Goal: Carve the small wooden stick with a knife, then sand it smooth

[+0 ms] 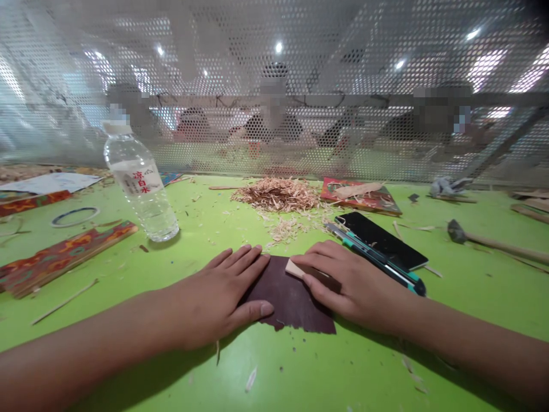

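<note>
A dark brown sheet of sandpaper (288,297) with a ragged near edge lies flat on the green table (240,377). My left hand (223,297) rests flat on its left part, fingers stretched out and thumb apart. Between the thumb and fingers of my right hand (355,283) is a small pale wooden block (295,269), which sits against the sandpaper's upper right part. Its far end is hidden by my fingers. Just beyond my right hand lie a utility knife (381,260) with a black and teal handle and a black phone (381,237).
A heap of wood shavings (278,194) lies beyond my hands, beside a red patterned board (362,194). A water bottle (143,183) stands left, near a tape roll (75,216) and a painted wooden board (64,257). A hammer (493,240) lies right. Behind rises a perforated screen (214,68), people beyond.
</note>
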`<state>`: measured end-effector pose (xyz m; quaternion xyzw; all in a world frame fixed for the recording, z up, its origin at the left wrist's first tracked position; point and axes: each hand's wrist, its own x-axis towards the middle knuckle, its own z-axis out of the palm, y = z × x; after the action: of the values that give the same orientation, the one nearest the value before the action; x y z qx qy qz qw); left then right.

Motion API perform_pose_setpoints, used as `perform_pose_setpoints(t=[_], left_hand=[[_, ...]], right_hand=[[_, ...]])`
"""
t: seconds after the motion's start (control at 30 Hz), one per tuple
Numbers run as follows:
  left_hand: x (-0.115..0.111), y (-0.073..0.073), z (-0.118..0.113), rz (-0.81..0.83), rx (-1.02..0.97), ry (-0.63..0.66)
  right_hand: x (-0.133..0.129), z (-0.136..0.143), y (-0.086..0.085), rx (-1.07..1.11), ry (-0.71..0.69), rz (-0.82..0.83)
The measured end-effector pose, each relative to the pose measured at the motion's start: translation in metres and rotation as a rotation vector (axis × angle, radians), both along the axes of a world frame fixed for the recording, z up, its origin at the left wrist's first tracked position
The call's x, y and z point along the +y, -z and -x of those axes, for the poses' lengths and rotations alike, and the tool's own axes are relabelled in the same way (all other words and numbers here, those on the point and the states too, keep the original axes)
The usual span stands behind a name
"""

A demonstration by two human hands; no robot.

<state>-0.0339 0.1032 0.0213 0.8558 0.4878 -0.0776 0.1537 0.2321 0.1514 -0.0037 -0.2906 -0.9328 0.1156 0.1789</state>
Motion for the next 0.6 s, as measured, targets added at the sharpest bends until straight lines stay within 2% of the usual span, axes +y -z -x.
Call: perform_pose_setpoints(t=[0.6], left_hand=[[0.0004, 0.0010, 0.0006, -0.012, 0.003, 0.010]], right_hand=[[-0.0005, -0.0004, -0.0001, -0.003, 0.000, 0.008]])
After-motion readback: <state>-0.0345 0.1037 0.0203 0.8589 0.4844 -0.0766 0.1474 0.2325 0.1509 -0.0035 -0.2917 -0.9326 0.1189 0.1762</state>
